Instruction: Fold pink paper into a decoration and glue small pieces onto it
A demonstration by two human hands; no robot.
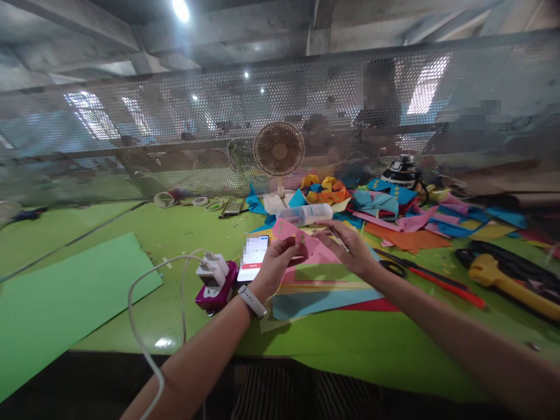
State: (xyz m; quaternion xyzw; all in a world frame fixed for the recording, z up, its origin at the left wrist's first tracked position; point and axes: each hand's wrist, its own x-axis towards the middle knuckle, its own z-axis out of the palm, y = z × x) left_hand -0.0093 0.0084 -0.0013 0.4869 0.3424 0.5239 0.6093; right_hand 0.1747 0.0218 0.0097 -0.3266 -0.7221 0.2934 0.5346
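Note:
My left hand (280,256), with a white watch band on the wrist, pinches a folded piece of pink paper (284,229) that carries small green dots. My right hand (350,248) is beside the paper's right side, its fingers bent and close together. Something thin and light shows along those fingers, too small to name. Beneath both hands lies a stack of coloured paper sheets (315,302) in pink, yellow, blue and red. A clear plastic bottle (304,214) lies on its side just beyond the pink paper.
Left of my left hand are a lit phone (254,256) and a purple power block (217,291) with white chargers and a cable. A desk fan (279,150) stands behind. Folded coloured papers (380,204), a red-and-black cutter (446,286) and a yellow-handled tool (494,274) lie right. Green sheet (79,303) lies left.

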